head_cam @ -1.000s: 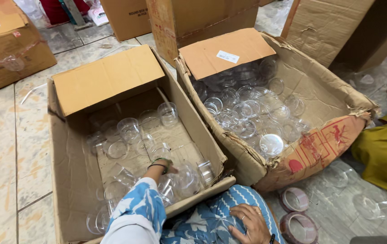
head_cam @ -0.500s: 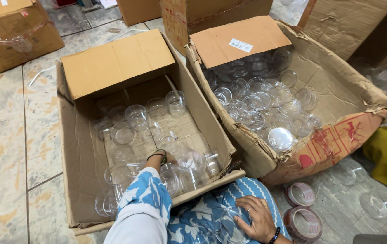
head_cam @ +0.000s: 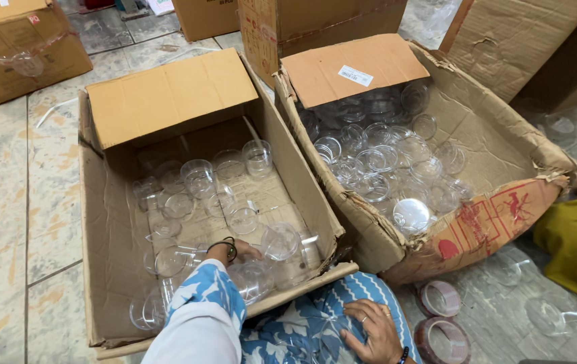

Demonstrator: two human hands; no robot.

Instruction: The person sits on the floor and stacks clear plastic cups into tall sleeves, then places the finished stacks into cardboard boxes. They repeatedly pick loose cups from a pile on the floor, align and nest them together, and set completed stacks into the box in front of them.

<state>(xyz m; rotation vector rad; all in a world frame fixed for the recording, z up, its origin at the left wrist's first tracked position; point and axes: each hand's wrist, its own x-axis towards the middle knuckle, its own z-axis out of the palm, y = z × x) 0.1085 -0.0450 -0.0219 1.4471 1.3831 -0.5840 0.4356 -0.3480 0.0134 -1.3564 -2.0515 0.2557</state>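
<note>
Your left hand (head_cam: 245,251) reaches into the open brown cardboard box (head_cam: 103,222), fingers closing on a clear round plastic cup (head_cam: 280,241) at its five o'clock corner; grip the rim gently. Your right hand (head_cam: 373,331) rests open on your blue patterned lap (head_cam: 315,317).

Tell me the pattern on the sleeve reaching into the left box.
The sleeve has a blue and white leafy print, clearest in the head view.

left hand (head_cam: 245,251) among clear cups (head_cam: 280,240)
</note>
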